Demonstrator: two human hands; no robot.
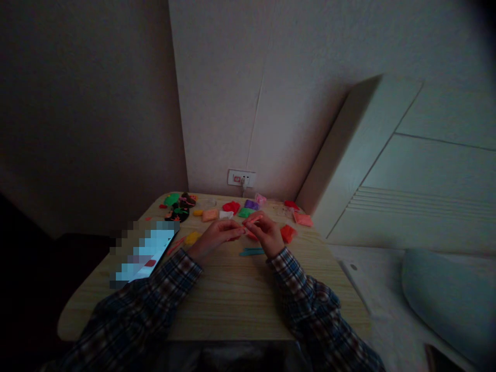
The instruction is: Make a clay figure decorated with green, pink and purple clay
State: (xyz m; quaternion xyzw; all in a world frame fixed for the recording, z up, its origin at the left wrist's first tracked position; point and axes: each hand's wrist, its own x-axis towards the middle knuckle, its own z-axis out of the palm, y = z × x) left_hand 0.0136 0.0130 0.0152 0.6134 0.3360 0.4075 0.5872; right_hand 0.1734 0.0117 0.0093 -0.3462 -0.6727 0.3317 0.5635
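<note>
My left hand (220,236) and my right hand (268,235) meet above the middle of the wooden table (228,299), fingertips pinched close together. Between them is a small pinkish-red piece (245,228) that looks like modelling clay; the fingers partly hide it. Just beneath my right hand lie blue sticks, probably modelling tools (251,251). A red-orange clay packet (288,234) rests to the right of that hand. Beside my left wrist is a yellow lump (192,238), with thin pinkish-red sticks (176,245) farther left.
Along the back lie peach (210,215), red (231,207), green (245,212) and purple (251,204) clay packets. Dark and green shaped pieces (179,212) sit at the back left. A lit tablet or phone (149,253) is at left. A wall socket (242,178) holds a plug.
</note>
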